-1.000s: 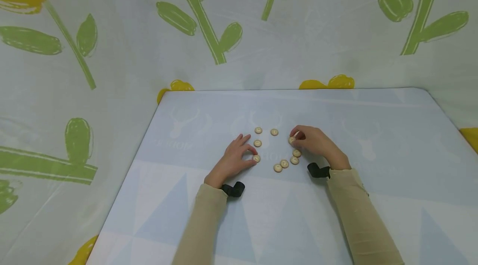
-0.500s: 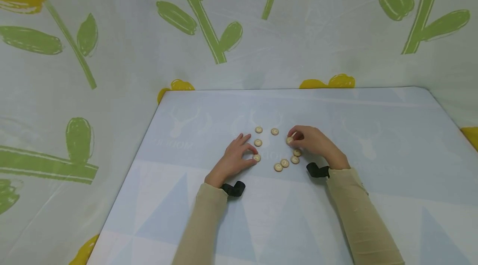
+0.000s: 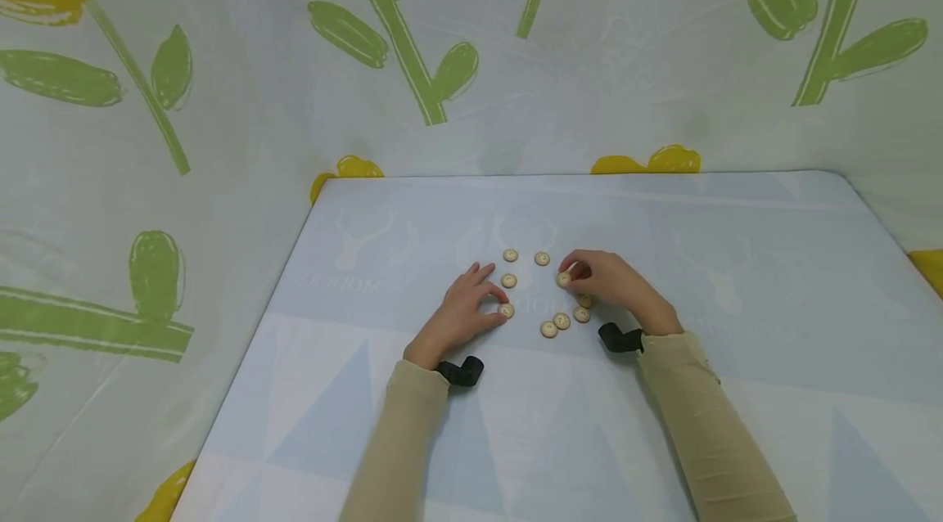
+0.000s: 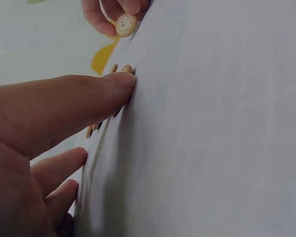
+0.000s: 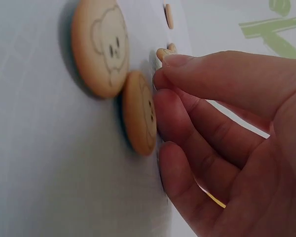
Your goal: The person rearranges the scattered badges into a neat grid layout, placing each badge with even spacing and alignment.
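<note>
My left hand pinches a small round wooden button between thumb and forefinger, the other fingers spread away. In the left wrist view its thumb hides most of that button. Across from it, my right hand holds another wooden button by the edge, tilted so its drawn face and two holes show. Beneath the right hand lie two buttons, one partly covered by the hand and one just in front. The right wrist view shows a button with a bear drawing up close.
Two buttons touch at the front, one left of the other. Three more lie farther back: a back-left button, one below it, and one to the right. A pale blue patterned cloth covers the table.
My right hand has moved left and slightly nearer with its button, toward the middle of the ring of buttons. The left hand stays in place on its button.
</note>
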`<action>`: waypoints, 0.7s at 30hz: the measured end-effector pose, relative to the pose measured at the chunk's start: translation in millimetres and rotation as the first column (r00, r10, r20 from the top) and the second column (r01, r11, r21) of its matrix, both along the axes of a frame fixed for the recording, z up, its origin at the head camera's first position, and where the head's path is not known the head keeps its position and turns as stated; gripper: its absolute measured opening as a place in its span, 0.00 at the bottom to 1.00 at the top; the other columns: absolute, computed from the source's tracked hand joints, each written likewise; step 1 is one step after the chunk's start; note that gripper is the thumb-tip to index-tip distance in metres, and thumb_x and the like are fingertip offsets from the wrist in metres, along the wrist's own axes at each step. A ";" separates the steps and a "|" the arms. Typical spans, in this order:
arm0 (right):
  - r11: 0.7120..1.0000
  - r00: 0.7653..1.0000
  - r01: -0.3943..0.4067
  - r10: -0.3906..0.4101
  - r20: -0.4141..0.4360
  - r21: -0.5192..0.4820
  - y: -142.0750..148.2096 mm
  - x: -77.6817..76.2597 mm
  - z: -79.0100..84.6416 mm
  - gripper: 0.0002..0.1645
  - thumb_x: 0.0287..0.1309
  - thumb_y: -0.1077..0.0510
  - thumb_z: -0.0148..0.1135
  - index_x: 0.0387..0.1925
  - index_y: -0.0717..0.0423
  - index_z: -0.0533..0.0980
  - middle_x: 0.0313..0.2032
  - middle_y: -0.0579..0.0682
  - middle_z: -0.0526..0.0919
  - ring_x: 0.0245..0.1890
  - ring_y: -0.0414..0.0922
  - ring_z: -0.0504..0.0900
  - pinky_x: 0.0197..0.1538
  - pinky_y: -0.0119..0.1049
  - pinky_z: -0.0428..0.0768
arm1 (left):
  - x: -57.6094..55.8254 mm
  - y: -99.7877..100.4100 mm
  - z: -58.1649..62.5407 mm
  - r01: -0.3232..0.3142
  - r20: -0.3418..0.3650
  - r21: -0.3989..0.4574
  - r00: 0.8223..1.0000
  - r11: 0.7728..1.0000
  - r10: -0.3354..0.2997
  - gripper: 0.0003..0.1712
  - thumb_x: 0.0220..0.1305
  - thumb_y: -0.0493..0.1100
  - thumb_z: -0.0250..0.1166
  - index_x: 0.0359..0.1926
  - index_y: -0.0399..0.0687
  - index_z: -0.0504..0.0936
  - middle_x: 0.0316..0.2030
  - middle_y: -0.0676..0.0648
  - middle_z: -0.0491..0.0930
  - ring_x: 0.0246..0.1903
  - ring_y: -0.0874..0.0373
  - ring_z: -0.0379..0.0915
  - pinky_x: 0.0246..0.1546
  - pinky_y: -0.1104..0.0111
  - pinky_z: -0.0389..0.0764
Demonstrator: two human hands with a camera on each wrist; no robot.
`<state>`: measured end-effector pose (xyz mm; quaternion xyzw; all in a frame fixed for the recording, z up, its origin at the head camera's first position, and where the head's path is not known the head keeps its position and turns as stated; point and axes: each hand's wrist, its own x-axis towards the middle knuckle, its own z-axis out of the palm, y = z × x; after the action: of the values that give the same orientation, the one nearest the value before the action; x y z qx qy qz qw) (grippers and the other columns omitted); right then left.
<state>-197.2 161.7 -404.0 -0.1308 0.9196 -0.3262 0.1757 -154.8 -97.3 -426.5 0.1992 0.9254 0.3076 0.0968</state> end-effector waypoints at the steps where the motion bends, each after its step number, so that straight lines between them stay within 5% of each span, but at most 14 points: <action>1: 1.000 1.000 0.002 -0.002 0.008 -0.001 -1.1 0.1 -0.1 0.12 0.54 0.57 0.60 0.42 0.50 0.73 0.36 0.49 0.77 0.34 0.46 0.72 0.36 0.37 0.71 | 0.1 0.2 0.3 -0.001 0.002 0.001 1.000 1.000 0.001 0.09 0.53 0.49 0.64 0.36 0.57 0.77 0.66 0.48 0.51 0.67 0.53 0.33 0.63 0.57 0.39; 21: 0.999 0.999 -0.033 0.034 -0.041 0.016 -18.7 5.7 -4.7 0.11 0.53 0.57 0.61 0.40 0.49 0.74 0.30 0.46 0.76 0.30 0.44 0.72 0.33 0.35 0.71 | -2.5 -1.0 -0.9 0.014 0.017 0.010 1.000 1.000 -0.014 0.09 0.53 0.49 0.64 0.38 0.57 0.79 0.66 0.49 0.51 0.67 0.53 0.32 0.63 0.56 0.40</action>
<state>-191.6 143.1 -408.7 -0.1513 0.9232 -0.3132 0.1632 -157.3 -98.2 -427.4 0.2035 0.9216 0.3131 0.1059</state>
